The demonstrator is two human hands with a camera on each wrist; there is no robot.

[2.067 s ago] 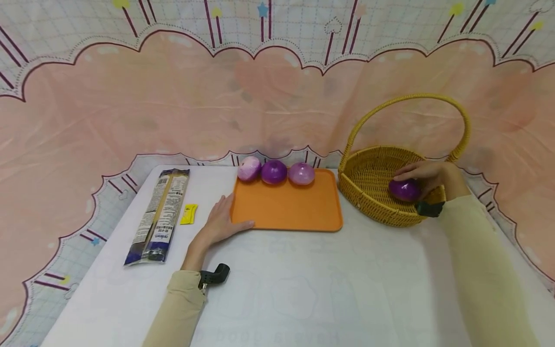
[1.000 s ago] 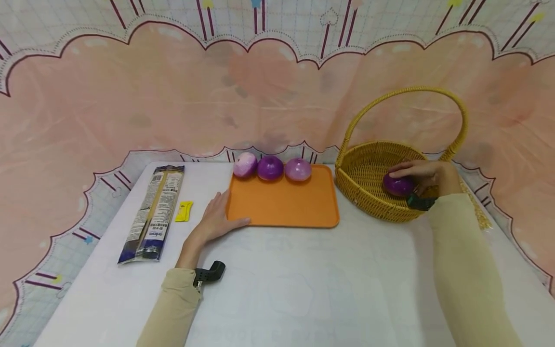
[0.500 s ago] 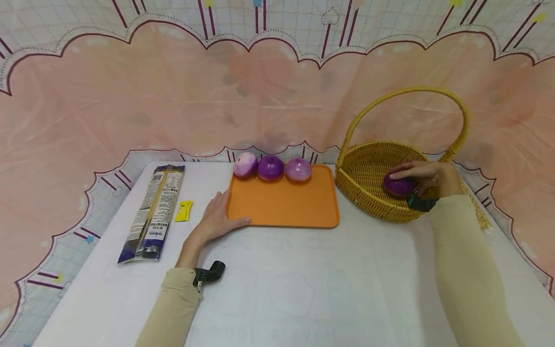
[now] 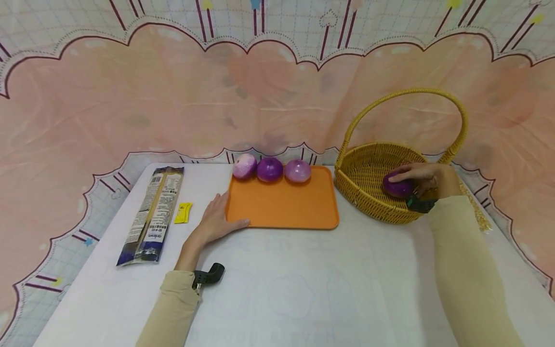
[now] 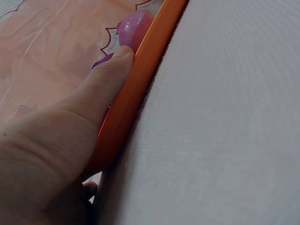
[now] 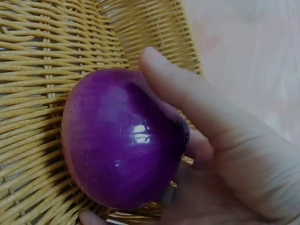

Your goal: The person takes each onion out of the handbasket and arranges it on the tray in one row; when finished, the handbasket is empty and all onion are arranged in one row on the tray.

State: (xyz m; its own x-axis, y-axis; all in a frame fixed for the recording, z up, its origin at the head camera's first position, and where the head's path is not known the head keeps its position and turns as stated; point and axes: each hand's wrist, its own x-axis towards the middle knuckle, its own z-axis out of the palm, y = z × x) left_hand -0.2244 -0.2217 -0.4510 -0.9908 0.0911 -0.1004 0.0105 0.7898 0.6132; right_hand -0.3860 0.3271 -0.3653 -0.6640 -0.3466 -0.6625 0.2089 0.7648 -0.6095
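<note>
In the head view, my right hand reaches into a wicker basket and grips a purple onion low inside it. The right wrist view shows the thumb laid along the onion's upper side, with the other fingers partly hidden behind it. My left hand rests at the near left corner of an orange tray, fingers along the left side and thumb straight on the front rim. Along the tray's back edge sit a pale pink-white onion, a dark purple onion and a lilac onion.
Left of the tray lies a long noodle-like packet with a blue end, beside a small yellow sachet. The basket's tall handle arches over the right hand. A clear packet of yellow bits lies right of the basket.
The head view has shifted slightly. My right forearm has moved a little left, uncovering the packet of yellow bits. The right hand keeps its grip on the onion; the left hand stays at the tray.
</note>
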